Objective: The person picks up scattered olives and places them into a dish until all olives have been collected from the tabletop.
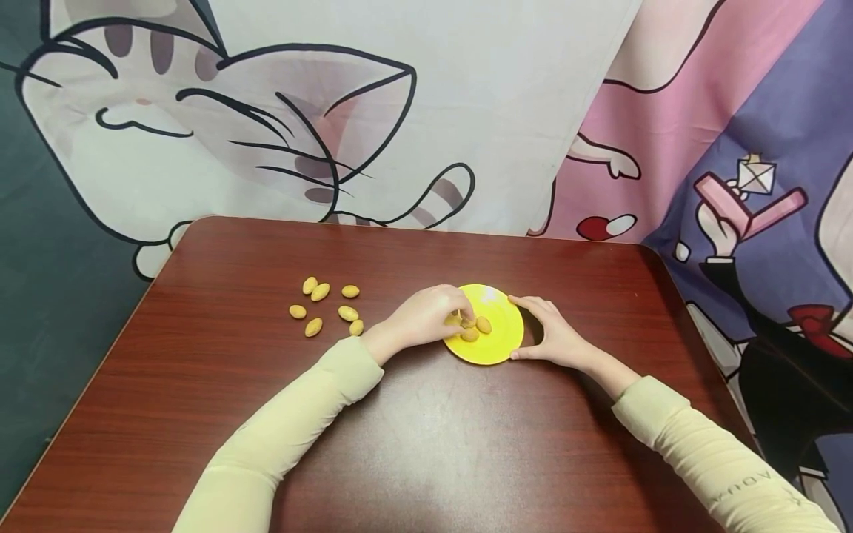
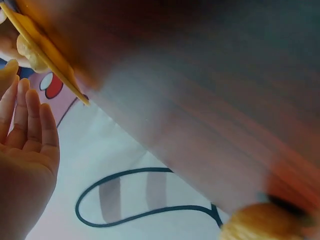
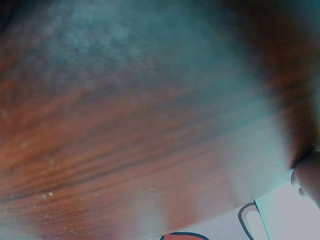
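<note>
A round yellow plate (image 1: 501, 342) lies on the table with a few yellow, oval, nut-like pieces (image 1: 469, 334) in it. My left hand (image 1: 432, 317) is over the plate's left side, its fingertips close together and pointing down among the pieces. In the left wrist view, the fingers (image 2: 34, 120) meet an orange-yellow piece (image 2: 7, 76) at the frame's left edge, where the thumb is hard to make out. My right hand (image 1: 549, 337) holds the plate's right rim between thumb and fingers. The right wrist view shows mostly tabletop.
Several more of these oval pieces (image 1: 313, 327) lie scattered left of the plate, beside the left forearm. The dark red wooden table (image 1: 426, 444) has rounded far corners. Behind it hangs a cloth with a cartoon cat (image 1: 146, 133).
</note>
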Motion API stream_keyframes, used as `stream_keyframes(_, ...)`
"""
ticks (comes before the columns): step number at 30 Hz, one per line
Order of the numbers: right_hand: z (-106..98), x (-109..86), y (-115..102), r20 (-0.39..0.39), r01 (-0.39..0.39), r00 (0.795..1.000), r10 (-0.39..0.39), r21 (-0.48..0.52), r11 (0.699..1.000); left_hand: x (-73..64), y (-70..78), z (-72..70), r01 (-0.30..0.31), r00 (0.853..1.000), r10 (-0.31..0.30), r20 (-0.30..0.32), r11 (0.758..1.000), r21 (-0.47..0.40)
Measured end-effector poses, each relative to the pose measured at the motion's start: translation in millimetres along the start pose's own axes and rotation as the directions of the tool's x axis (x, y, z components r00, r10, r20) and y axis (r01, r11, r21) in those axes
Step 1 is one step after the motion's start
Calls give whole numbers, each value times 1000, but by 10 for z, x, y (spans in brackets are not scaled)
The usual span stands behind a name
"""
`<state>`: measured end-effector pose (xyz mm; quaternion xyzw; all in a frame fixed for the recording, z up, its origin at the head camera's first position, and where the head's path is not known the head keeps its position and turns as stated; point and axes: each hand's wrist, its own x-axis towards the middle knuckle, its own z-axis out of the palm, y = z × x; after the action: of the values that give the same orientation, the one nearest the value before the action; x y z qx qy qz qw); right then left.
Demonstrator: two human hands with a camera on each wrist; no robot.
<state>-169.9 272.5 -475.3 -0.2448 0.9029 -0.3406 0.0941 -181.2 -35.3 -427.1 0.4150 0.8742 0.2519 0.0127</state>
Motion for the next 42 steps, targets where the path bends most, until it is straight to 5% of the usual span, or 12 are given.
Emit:
stream_keyframes(13, 10, -6, 22, -3, 0, 1000, 0, -7, 1000, -228, -198, -170, 117, 993, -117, -25, 993, -7)
stream_keyframes(20, 6, 2, 4, -7, 7, 1000, -7, -9, 1000, -354, -351, -272, 198, 979, -199, -53, 980, -24)
stream_keyframes(42, 1, 8, -6, -16, 23, 1000, -24, -9, 1000, -782, -773, -572, 314, 933, -321, -162, 947, -68)
